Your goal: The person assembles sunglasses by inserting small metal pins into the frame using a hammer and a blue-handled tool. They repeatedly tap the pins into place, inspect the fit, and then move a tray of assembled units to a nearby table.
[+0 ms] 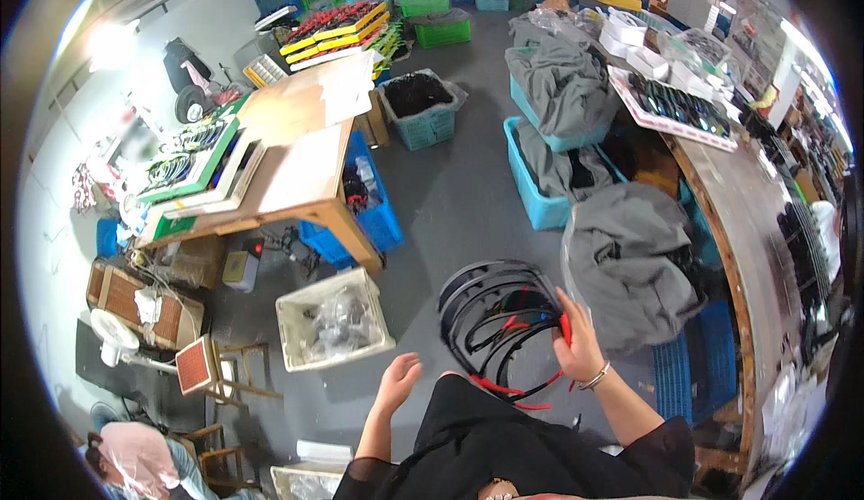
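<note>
Black curved hoop-like bands with bright red ends [514, 325], thin and apparently plastic, hang in a loose bundle above the grey floor [432, 203], just ahead of the person's black-clothed lap and right of centre. The right hand [579, 342] is clamped on the right side of the bundle, its thumb and fingers closed around the gathered part, while the loops fan out to the left and the red ends hang lower down. The left hand [398, 383] holds nothing; its fingers are loosely bent, apart from the bundle and near a cream plastic crate [340, 359] with clear plastic bags [342, 324] in it. To the right lies a large heap of grey cloth [630, 266], close beside the right hand; whether the two touch, I cannot tell. Farther off, a wooden worktop [301, 158] stands on the left. The step in hand looks like keeping several bands together in one grip, with none visibly set down by this hand. As I judge it, the next move calls for a firm right-hand hold and perhaps the free left hand under the swinging loops, since the spread bands could tangle or slip out
</note>
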Motion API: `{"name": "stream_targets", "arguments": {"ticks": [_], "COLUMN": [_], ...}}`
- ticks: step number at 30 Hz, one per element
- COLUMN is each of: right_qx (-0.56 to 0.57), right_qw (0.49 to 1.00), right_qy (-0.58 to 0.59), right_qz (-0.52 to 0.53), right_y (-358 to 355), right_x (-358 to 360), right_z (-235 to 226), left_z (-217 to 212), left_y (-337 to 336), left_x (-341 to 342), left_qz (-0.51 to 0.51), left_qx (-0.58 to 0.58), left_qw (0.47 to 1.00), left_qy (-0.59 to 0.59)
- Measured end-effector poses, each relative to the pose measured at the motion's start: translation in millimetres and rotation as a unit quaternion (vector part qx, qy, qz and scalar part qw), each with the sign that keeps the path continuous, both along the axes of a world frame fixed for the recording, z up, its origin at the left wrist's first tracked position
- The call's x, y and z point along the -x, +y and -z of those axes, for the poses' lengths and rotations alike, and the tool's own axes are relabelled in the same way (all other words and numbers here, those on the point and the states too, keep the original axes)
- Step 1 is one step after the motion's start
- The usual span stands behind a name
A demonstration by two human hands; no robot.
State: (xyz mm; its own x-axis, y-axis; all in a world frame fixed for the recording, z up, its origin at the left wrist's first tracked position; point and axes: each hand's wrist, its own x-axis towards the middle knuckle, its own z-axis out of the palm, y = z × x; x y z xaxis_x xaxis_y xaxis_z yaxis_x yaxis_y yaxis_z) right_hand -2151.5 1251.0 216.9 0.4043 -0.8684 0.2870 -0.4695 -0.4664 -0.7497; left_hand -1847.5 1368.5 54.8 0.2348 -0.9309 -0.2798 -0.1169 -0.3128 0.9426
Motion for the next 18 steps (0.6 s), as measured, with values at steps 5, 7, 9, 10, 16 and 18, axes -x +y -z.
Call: {"name": "stream_targets", "arguments": {"ticks": [5,7,9,10,16,18], "right_qx": [-0.019,-0.035,-0.015,0.015,-0.026,-0.023], "right_qw": [0.996,0.995,0.997,0.997,0.996,0.995], "right_qy": [-0.056,-0.064,-0.063,-0.066,-0.056,-0.041], "right_qz": [-0.069,-0.074,-0.048,-0.041,0.059,0.092], "right_y": [-179.1,-252.9,-321.7,-353.7,-531.5,-595.9], "right_x": [-71.8,-95.2,-111.8,-114.5,-125.0,-128.8], "right_z": [28.3,25.8,12.9,7.4,1.6,13.5], "left_z": [49.6,41.2,26.6,22.3,-39.3,-31.5], "left_y": [-112.5,-185.4,-279.8,-329.2,-647.8,-746.6], "left_x": [-116.7,-161.3,-195.9,-207.4,-171.0,-145.4], "left_qz": [-0.130,-0.201,-0.228,-0.223,-0.008,0.104], "left_qx": [-0.060,-0.052,-0.057,-0.050,0.049,0.015], "left_qw": [0.985,0.978,0.971,0.971,0.998,0.994], "left_qy": [-0.093,-0.011,-0.049,-0.068,-0.047,0.028]}}
